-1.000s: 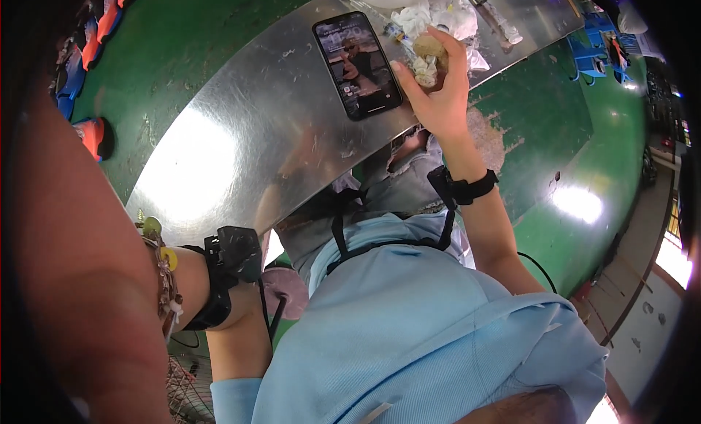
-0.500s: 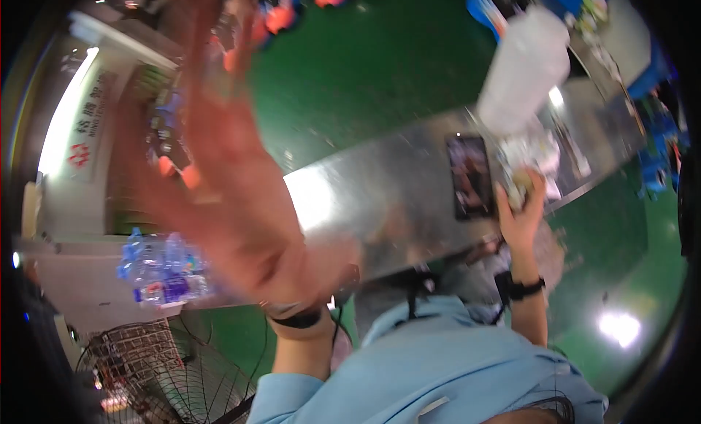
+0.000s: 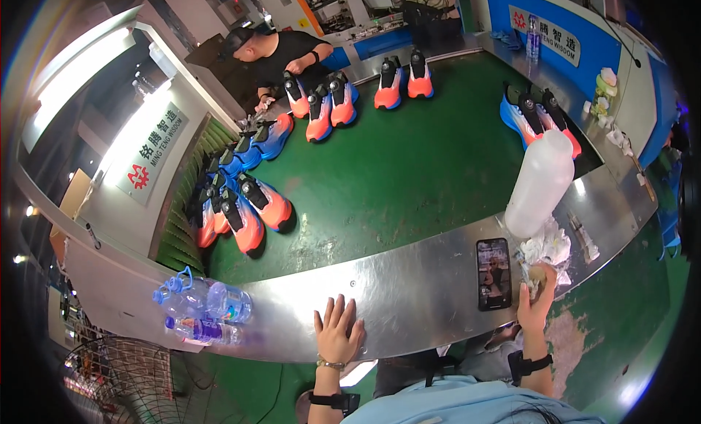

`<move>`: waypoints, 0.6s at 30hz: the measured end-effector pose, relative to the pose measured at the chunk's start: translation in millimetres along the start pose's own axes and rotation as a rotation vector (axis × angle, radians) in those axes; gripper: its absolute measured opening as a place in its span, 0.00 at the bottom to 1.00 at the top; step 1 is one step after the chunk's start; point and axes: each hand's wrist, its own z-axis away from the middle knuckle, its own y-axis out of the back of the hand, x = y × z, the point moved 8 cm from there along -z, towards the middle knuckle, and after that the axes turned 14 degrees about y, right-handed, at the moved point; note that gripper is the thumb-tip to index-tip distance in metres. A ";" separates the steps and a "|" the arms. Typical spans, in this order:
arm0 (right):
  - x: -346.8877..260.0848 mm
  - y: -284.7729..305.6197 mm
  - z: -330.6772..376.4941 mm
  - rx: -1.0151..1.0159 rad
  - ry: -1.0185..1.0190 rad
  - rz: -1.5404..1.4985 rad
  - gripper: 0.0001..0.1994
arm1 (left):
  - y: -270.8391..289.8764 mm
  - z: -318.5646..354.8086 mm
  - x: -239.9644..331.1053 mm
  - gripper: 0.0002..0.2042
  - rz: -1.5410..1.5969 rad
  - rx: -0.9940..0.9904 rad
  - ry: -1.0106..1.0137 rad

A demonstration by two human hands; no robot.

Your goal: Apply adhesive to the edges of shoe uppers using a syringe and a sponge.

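Observation:
My left hand (image 3: 338,332) lies flat on the metal counter (image 3: 409,293), fingers spread and holding nothing. At the right, my right hand (image 3: 536,311) has its fingers closed around a crumpled yellowish-grey wad (image 3: 539,278), whose exact kind I cannot make out. Just left of that hand lies a phone (image 3: 494,274) with its screen lit. White crumpled tissues (image 3: 551,243) sit beyond the wad, close to a large white plastic bottle (image 3: 540,184).
Several orange-and-blue sneakers (image 3: 319,114) stand on the green belt (image 3: 394,176) beyond the counter. Water bottles (image 3: 208,303) lie at the left. A wire fan cage (image 3: 120,373) is lower left. A co-worker (image 3: 281,59) is near the far left edge.
My left hand has come down from a raised, blurred position onto the counter. My right hand stays by the phone with the wad. The view has shifted, showing more of the belt.

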 end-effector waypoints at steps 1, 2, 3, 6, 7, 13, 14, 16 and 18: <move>-1.2 -1.4 -0.5 0.001 0.008 -0.001 0.25 | -0.8 0.7 -3.1 0.22 0.000 0.003 0.003; -0.4 -2.9 0.1 0.009 -0.010 -0.012 0.25 | -0.8 0.7 -5.0 0.22 -0.002 0.006 0.008; 1.2 -3.9 0.1 0.016 -0.029 -0.025 0.24 | -0.8 0.1 -4.7 0.22 0.000 0.012 0.012; 0.4 -2.2 -1.1 0.005 0.010 -0.018 0.24 | -0.7 -1.0 -4.0 0.22 0.031 -0.010 0.019; 0.0 -3.4 -2.0 0.004 0.011 -0.021 0.24 | -1.7 -1.9 -4.3 0.22 0.036 -0.001 0.016; -4.7 -1.3 -3.2 0.026 -0.003 -0.004 0.23 | -0.4 -0.2 -5.0 0.22 0.066 0.016 0.014; -2.7 -2.3 -2.9 0.020 -0.019 -0.026 0.23 | -0.2 -0.9 -5.6 0.22 0.080 0.017 0.015; 1.9 -1.4 1.7 0.040 -0.018 -0.044 0.23 | 2.9 -0.5 -6.1 0.22 0.101 0.032 0.020; 2.9 0.4 4.4 0.065 -0.018 -0.069 0.23 | 2.8 0.2 -6.7 0.22 0.112 0.019 0.013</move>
